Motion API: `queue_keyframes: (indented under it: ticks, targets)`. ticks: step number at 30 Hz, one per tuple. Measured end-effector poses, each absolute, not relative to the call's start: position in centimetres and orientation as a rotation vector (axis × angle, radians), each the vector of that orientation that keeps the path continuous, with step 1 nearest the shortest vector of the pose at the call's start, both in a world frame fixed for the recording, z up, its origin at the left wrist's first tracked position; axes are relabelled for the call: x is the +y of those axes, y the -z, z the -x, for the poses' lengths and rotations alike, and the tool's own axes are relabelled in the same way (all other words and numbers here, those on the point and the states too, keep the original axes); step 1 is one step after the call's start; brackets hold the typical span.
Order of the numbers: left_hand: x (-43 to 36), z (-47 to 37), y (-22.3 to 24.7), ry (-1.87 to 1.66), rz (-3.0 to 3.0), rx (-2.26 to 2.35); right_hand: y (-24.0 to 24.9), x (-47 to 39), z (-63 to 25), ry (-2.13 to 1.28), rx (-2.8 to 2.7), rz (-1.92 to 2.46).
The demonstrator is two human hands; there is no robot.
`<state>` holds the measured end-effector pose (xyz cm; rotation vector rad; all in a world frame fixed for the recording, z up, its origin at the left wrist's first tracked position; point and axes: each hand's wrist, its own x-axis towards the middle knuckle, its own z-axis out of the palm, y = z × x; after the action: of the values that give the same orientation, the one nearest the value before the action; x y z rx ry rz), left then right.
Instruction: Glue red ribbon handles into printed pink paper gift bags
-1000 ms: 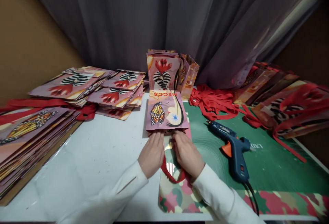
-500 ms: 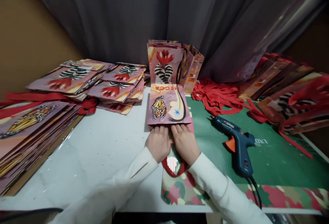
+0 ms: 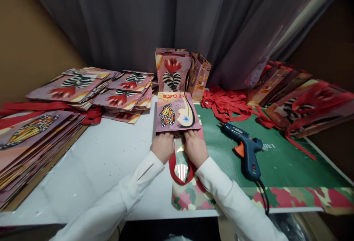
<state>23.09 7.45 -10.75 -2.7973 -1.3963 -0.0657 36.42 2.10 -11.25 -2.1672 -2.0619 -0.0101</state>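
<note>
A small paper gift bag (image 3: 178, 117) with a butterfly and red lettering lies flat before me, its mouth toward me. My left hand (image 3: 163, 147) reaches to the left part of that mouth, fingers close together and tips hidden inside. Beside it, my right hand (image 3: 195, 148) grips the right part of the mouth in the same way. A red ribbon handle (image 3: 181, 181) loops out of the bag toward me, between and below my wrists. Thumbs and fingertips are mostly out of sight.
A blue hot glue gun (image 3: 246, 150) lies on the green mat (image 3: 218, 137). Behind it is a heap of red ribbon (image 3: 229, 104). Flat bags (image 3: 121, 95) are stacked at left, with another pile (image 3: 41, 134) nearer. Upright bags (image 3: 174, 73) stand behind; finished-looking bags (image 3: 306, 104) lean at right.
My fingers have slid a little deeper into the bag's mouth, and my hands are slightly farther apart. More of the ribbon loop shows. The view has shifted slightly.
</note>
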Motion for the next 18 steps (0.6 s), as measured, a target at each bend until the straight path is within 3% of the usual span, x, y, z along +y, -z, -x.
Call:
queue_keyframes:
  ticks: [18]
  targets:
    - [7.7,-22.6,11.0,0.103,2.85,-1.326,10.4,3.8,-37.2,-0.026,-2.001,2.29]
